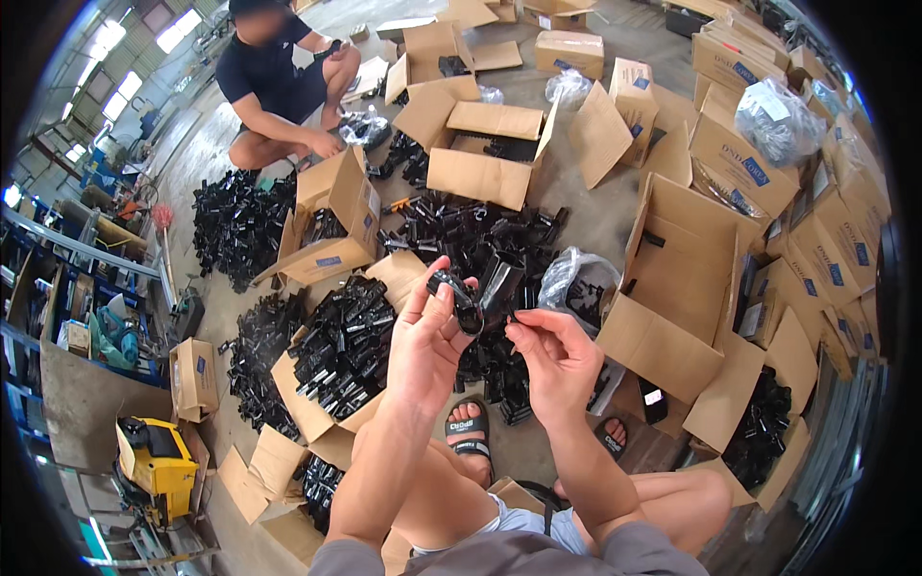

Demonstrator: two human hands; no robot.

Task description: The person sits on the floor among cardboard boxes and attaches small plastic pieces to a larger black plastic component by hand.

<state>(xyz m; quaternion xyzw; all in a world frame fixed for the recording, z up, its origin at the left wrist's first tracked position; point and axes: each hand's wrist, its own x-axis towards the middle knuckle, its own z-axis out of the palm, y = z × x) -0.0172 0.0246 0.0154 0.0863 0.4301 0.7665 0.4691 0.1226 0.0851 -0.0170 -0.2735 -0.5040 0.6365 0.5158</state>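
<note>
In front of me, my left hand (424, 357) is raised and closed around a glossy black plastic part (499, 283) with a wide tube-like end. The tube end points up and to the right, beyond my fingers. Just right of it, thumb and fingertips of my right hand (557, 365) are pinched together close to the part's lower edge. Something small and dark shows at those fingertips, too small to name. Below and behind both hands lies a heap of similar black parts (432, 226).
An open, nearly bare carton (682, 259) stands to the right, beside a clear plastic bag (571, 278). Cartons of black parts (331, 346) sit left and lower right. A person in dark clothes (279, 91) squats at the far left. Stacked cartons (826, 240) line the right.
</note>
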